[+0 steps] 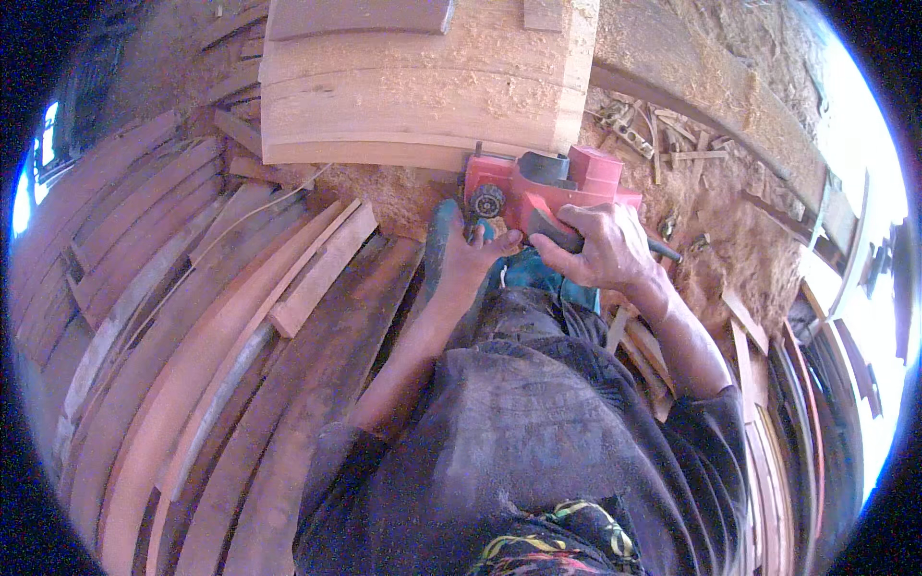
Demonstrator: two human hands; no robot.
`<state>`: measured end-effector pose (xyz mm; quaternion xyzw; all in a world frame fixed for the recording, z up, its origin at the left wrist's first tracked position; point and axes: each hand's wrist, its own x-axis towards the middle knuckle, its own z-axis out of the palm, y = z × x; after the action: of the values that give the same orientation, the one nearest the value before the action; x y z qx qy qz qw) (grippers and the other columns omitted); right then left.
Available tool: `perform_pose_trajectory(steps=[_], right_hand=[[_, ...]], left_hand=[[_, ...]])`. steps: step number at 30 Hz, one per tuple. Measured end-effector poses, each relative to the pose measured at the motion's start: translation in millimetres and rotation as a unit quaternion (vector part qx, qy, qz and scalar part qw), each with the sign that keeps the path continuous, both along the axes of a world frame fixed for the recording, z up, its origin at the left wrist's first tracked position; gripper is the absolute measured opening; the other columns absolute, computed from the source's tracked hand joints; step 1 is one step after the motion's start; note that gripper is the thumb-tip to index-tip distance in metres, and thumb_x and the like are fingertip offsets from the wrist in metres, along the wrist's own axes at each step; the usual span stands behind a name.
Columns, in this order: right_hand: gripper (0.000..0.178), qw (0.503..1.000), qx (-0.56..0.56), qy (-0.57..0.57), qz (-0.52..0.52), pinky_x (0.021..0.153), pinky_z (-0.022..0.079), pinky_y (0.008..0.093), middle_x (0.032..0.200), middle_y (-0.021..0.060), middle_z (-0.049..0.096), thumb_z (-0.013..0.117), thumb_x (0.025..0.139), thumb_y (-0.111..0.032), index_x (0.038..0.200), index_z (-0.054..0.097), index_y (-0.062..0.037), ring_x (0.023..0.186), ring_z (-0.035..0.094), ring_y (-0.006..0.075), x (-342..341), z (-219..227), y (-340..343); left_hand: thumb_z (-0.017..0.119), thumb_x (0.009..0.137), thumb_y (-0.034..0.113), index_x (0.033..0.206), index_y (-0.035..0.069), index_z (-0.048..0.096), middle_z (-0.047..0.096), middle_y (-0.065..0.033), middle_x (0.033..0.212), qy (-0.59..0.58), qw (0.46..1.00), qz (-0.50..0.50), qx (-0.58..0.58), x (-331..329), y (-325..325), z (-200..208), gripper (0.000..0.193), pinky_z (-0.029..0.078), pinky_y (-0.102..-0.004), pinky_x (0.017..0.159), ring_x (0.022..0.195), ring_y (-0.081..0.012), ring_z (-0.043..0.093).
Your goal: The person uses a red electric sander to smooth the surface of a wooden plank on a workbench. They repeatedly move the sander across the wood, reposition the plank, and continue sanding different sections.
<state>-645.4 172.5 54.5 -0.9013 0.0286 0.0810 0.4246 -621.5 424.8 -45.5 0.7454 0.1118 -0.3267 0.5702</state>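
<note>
A red and black electric planer (519,187) is held at the near edge of a pale wooden panel (413,115). Its round black knob (487,201) is at the left end. My right hand (610,245) is closed around the rear handle. My left hand (471,257) holds the planer's near side below the knob, thumb pointing right; its other fingers are partly hidden. Shavings lie scattered over the panel. The planer's sole is out of sight.
Several long boards (230,336) lie to my left. A heavy timber beam (711,82) runs along the far right. Sawdust (740,259) and wood offcuts (696,154) cover the ground at right. Another plank (360,17) rests on the panel's far side.
</note>
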Motion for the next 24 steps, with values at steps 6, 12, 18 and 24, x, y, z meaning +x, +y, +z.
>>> perform_pose_trajectory(steps=[6, 12, 18, 24], right_hand=[[0.038, 1.000, -0.002, 0.006, -0.012, 0.055, 0.054, 0.0469, 0.059, 0.0169, 0.063, 0.081, 0.086, -0.038, 0.073, 0.069, -0.0043, 0.055, 0.068, 0.0385, 8, -2, 14], [0.039, 1.000, -0.013, 0.022, 0.000, 0.056, 0.054, 0.0473, 0.059, 0.0170, 0.063, 0.081, 0.086, -0.039, 0.073, 0.069, -0.0050, 0.056, 0.067, 0.0393, 22, -1, 30], [0.040, 1.000, -0.008, 0.027, 0.002, 0.056, 0.054, 0.0475, 0.061, 0.0182, 0.064, 0.081, 0.086, -0.040, 0.071, 0.068, -0.0055, 0.057, 0.068, 0.0404, 36, 1, 47], [0.041, 0.999, -0.012, 0.031, 0.013, 0.057, 0.054, 0.0483, 0.061, 0.0181, 0.064, 0.081, 0.087, -0.042, 0.071, 0.068, -0.0056, 0.057, 0.068, 0.0407, 52, 1, 65]], left_hand=[[0.105, 0.069, 0.030, 0.167, -0.008, 0.009, 0.028, -0.0222, 0.168, 0.123, 0.989, 0.037, -0.079, 18, 14, 0, 0.143, 0.034, -0.0451, 0.128, 0.157, -0.0381, 0.029], [0.104, 0.071, 0.025, 0.167, -0.004, 0.015, 0.035, -0.0173, 0.164, 0.162, 0.980, 0.061, -0.094, 30, 33, 0, 0.135, 0.039, -0.0415, 0.125, 0.154, -0.0332, 0.034], [0.103, 0.073, 0.020, 0.162, 0.000, 0.030, 0.047, -0.0116, 0.153, 0.122, 0.989, 0.028, -0.080, 47, 47, 5, 0.117, 0.041, -0.0398, 0.123, 0.146, -0.0257, 0.043], [0.101, 0.076, 0.019, 0.154, 0.004, 0.042, 0.053, -0.0076, 0.145, 0.126, 0.987, 0.048, -0.093, 61, 63, 8, 0.099, 0.046, -0.0378, 0.117, 0.140, -0.0215, 0.051]])
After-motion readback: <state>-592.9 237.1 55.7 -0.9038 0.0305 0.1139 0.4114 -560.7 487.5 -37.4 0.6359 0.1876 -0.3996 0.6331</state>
